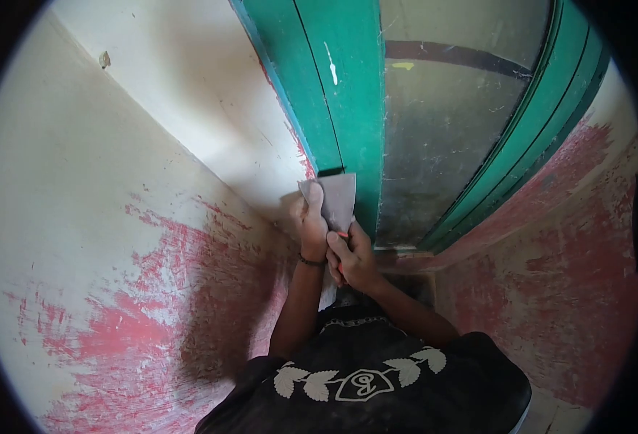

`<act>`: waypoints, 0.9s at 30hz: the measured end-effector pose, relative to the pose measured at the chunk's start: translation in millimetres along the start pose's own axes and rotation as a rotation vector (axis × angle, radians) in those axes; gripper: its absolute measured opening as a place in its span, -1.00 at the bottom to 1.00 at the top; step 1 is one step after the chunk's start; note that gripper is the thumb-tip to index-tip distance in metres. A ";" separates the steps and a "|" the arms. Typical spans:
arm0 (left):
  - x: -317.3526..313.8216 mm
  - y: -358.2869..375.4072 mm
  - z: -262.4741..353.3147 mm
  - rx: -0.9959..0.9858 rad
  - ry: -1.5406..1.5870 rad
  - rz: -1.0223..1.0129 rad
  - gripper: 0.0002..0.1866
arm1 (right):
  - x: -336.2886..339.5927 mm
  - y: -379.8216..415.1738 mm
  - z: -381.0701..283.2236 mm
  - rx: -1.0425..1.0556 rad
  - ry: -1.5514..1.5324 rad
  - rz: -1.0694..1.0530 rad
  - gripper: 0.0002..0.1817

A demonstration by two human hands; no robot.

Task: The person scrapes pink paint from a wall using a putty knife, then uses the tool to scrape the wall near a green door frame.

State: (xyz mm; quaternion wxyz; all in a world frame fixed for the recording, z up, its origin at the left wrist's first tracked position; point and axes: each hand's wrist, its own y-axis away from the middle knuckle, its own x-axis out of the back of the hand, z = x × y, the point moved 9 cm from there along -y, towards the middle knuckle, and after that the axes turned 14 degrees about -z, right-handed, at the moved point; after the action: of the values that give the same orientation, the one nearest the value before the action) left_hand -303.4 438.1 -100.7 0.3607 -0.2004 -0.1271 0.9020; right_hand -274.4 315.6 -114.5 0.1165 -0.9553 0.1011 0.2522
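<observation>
A paint scraper [340, 201] with a wide, dull grey blade is held up in front of my chest, its blade pointing away from me. My right hand [356, 259] is closed round its handle, of which only bits of red show between the fingers. At the blade's left side is my left hand [313, 223], thumb lying along the blade's face and the fingers curled behind it. A dark band circles my left wrist. Beyond the blade's far edge stands a green door frame [358, 94].
On the left, a pale wall [102, 188] carries scraped red paint patches low down. A glass pane [449, 137] with a brown stripe sits within the green woodwork. More red, worn wall [536, 289] closes in at the right.
</observation>
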 end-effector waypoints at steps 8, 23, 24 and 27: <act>-4.9 -6.7 10.6 -0.031 0.041 0.041 -0.65 | -5.0 -2.5 -10.1 -0.005 0.048 -0.002 -0.76; -1.8 -3.1 12.5 -0.017 -0.067 0.045 -0.61 | -3.4 -3.3 -7.3 0.003 0.054 -0.003 -0.74; -3.8 -3.0 12.6 -0.001 -0.053 0.029 -0.61 | -4.1 -2.6 -8.5 -0.010 0.049 -0.013 -0.73; -6.1 -1.7 19.4 0.010 -0.067 0.059 -0.59 | -6.2 -2.5 -6.4 -0.023 0.050 -0.010 -0.73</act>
State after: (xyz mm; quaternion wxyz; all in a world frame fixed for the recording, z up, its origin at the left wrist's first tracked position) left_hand -307.1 433.3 -81.2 0.3306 -0.1721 -0.1287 0.9190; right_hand -276.1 317.1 -105.5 0.1040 -0.9631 0.0963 0.2289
